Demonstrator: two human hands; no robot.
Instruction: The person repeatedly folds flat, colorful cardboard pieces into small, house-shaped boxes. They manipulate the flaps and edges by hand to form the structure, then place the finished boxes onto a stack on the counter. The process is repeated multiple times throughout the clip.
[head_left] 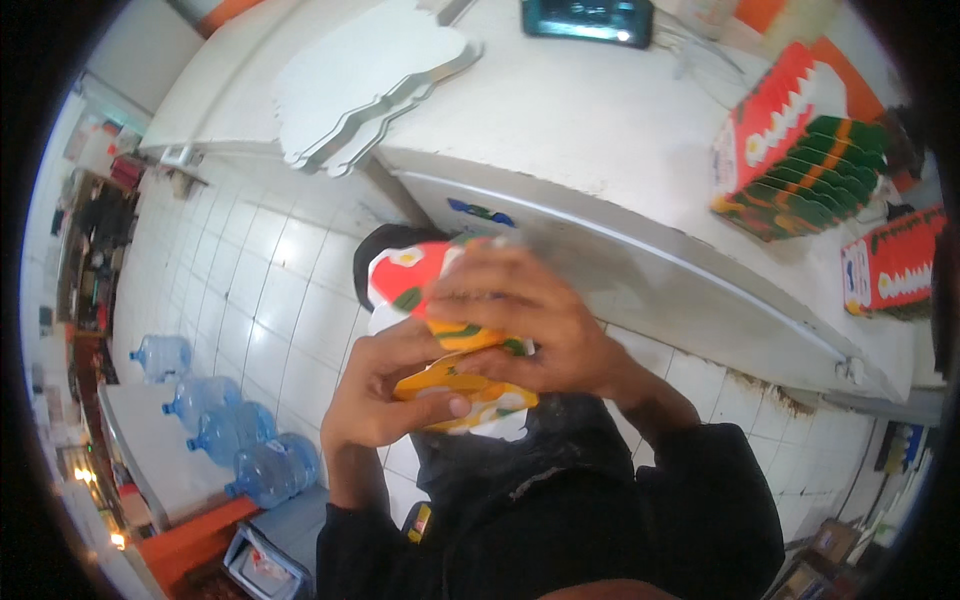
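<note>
In front of my body I hold a printed paperboard food box (405,275), coloured red, yellow, green and white. My left hand (375,390) grips its near side, with the thumb lying over the yellow panel. My right hand (535,320) is closed over the upper and right side of the box, its fingers slightly blurred. The two hands cover much of the box, so its full shape does not show.
On the white counter (560,115) ahead lie flat white die-cut card sheets (370,70), a phone (588,20), a stack of nested red-and-green boxes (800,150) and another stack (893,262) at right. Several blue water jugs (275,468) stand at lower left.
</note>
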